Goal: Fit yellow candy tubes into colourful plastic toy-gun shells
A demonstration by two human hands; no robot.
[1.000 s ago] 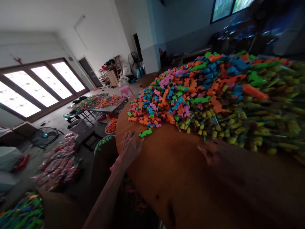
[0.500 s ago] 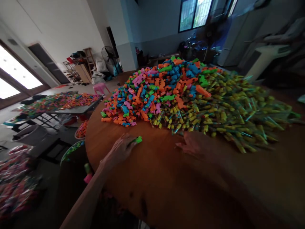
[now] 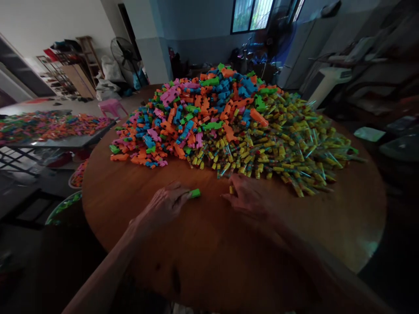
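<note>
My left hand is closed on a small bright green plastic piece, whose end sticks out past the fingertips toward the right. Across from it, my right hand rests at the near edge of the yellow pile, fingers bent round a small yellow piece. A heap of orange, blue, pink and green plastic pieces lies beyond my left hand. To its right spreads a pile of yellow pieces in clear wrappers. Both piles sit on a round brown wooden table.
At the left, another table bears more coloured pieces. A pink stool stands behind it. Tubs of pieces, one with green ones, are on the floor by the round table's left edge. A fan stands at the back.
The view has turned to the right. My right hand has come closer to my left, and a yellow piece now shows at its fingers. The green piece stays in my left hand.
</note>
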